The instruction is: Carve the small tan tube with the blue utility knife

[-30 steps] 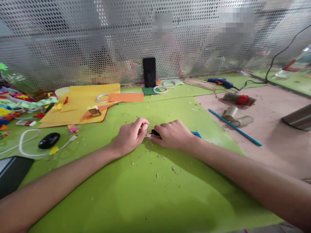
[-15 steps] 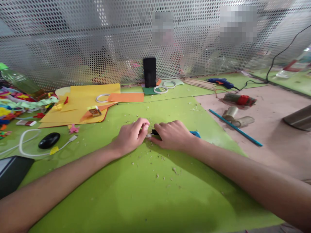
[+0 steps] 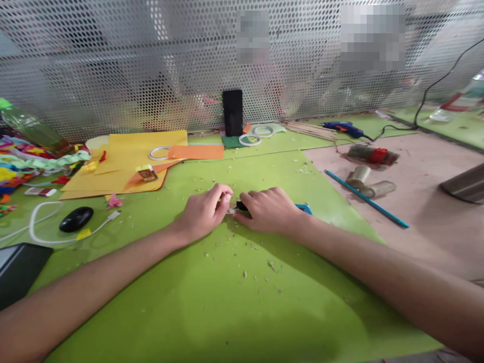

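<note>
The right hand (image 3: 270,209) was closed round a tool (image 3: 304,208), its black end beside a pale piece (image 3: 231,210) that the left hand (image 3: 202,210) pinched, between both hands, over the table (image 3: 170,302).

my left hand (image 3: 202,213) and my right hand (image 3: 269,209) are bare, and my forearms (image 3: 113,272) are bare too, slender and smooth, widening gradually from narrow wrists (image 3: 302,224).

Blue-and-black tool (image 3: 304,208), lime-green tabletop (image 3: 181,302) (plus yellow paper (image 3: 139,142)).
</note>
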Demonstrator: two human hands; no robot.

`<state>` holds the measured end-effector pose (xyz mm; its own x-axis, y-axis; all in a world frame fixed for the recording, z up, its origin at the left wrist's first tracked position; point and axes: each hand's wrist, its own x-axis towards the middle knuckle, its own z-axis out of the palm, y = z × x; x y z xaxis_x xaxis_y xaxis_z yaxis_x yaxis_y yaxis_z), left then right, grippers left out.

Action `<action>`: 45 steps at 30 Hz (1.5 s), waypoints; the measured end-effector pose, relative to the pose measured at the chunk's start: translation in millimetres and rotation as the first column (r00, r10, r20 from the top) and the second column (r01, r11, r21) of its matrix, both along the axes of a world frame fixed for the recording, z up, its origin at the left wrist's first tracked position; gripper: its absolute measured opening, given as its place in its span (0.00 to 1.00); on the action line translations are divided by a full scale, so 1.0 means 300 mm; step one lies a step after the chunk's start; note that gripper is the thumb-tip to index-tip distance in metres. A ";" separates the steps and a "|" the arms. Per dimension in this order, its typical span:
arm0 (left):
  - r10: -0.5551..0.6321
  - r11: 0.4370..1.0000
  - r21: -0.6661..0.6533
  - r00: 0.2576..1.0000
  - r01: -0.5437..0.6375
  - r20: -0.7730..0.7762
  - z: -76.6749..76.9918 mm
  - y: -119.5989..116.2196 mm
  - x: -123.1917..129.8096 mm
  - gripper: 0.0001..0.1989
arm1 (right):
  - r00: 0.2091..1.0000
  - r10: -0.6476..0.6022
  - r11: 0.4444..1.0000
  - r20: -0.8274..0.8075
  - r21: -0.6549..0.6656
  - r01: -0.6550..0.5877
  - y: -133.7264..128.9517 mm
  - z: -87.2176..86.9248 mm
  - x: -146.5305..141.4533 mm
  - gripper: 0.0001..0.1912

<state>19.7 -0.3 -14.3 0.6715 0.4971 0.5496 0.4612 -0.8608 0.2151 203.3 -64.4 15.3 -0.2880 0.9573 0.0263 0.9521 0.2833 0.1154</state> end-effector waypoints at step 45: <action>-0.119 0.966 -0.230 0.993 0.120 0.019 0.027 -0.006 0.000 0.15 | 0.991 -0.136 0.989 -0.015 -0.068 0.135 0.010 0.023 0.034 0.29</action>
<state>19.7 -2.1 -6.1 0.7313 0.5267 0.4333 0.3560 -0.8367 0.4161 213.6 -61.5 22.3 -0.1557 0.9872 -0.0343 0.9840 0.1581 0.0821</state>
